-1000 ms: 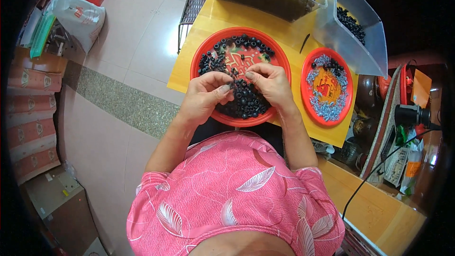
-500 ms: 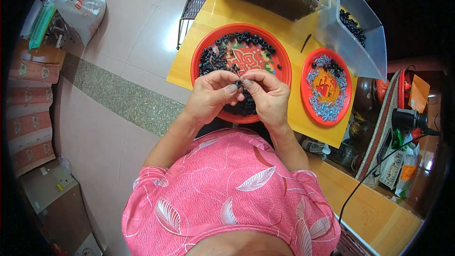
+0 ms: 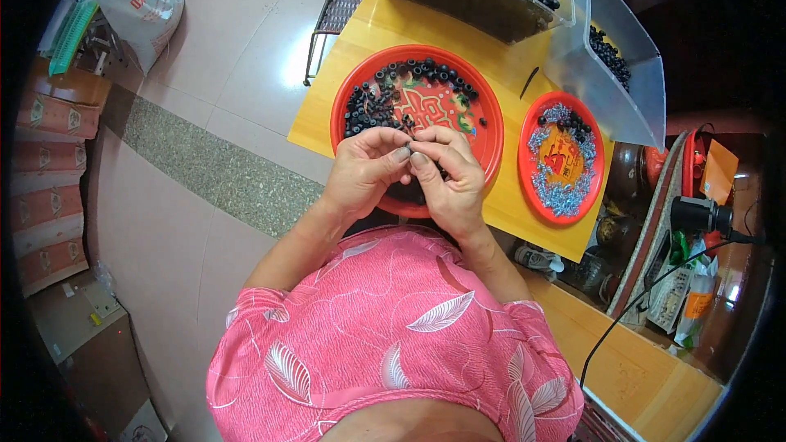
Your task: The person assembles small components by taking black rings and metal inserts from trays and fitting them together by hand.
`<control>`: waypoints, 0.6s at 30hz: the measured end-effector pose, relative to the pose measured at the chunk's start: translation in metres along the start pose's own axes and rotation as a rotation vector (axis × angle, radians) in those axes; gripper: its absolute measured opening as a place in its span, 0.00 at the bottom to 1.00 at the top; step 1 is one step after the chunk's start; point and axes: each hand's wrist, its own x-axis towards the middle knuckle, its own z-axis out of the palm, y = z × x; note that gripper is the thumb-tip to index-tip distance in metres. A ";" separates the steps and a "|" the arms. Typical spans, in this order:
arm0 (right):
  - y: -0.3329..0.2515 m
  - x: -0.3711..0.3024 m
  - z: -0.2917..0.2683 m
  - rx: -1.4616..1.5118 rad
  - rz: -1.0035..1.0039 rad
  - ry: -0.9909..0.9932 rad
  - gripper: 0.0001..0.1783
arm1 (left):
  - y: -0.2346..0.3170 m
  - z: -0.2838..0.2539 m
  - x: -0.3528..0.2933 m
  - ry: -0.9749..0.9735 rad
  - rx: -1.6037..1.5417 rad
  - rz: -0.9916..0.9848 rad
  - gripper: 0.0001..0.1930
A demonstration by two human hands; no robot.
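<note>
Over the near half of a round red tray (image 3: 489, 165), my left hand (image 3: 360, 173) and my right hand (image 3: 454, 188) meet at their fingertips, both closed in a pinch. A small black part seems to be between them, but the fingers cover nearly all of it. Black round hollow pieces (image 3: 426, 70) lie around the tray's inner edge, several with a ring-shaped opening. Smaller dark bits (image 3: 375, 102) are heaped at its left side. More black pieces sit under my hands, partly hidden.
A smaller red plate (image 3: 525, 188) at the right holds clear bluish bits (image 3: 565, 199) and a few black balls. Clear bins (image 3: 565, 74) with black pieces stand at the back of the yellow table (image 3: 360, 33). A thin black stick (image 3: 530, 82) lies between.
My right hand's fingers have closed in nearer to the left fingertips and folded over. The black part, showing between them before, is now mostly covered. The view has shifted slightly.
</note>
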 end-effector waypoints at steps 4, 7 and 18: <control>0.009 0.026 -0.011 0.039 0.091 -0.065 0.07 | 0.007 -0.005 -0.001 0.005 0.036 0.002 0.08; 0.023 0.053 -0.004 -0.061 0.197 -0.190 0.07 | 0.010 -0.010 0.000 0.010 0.022 0.001 0.08; 0.063 0.070 0.030 -0.502 -0.026 -0.483 0.07 | 0.011 -0.019 0.001 -0.025 -0.039 0.015 0.09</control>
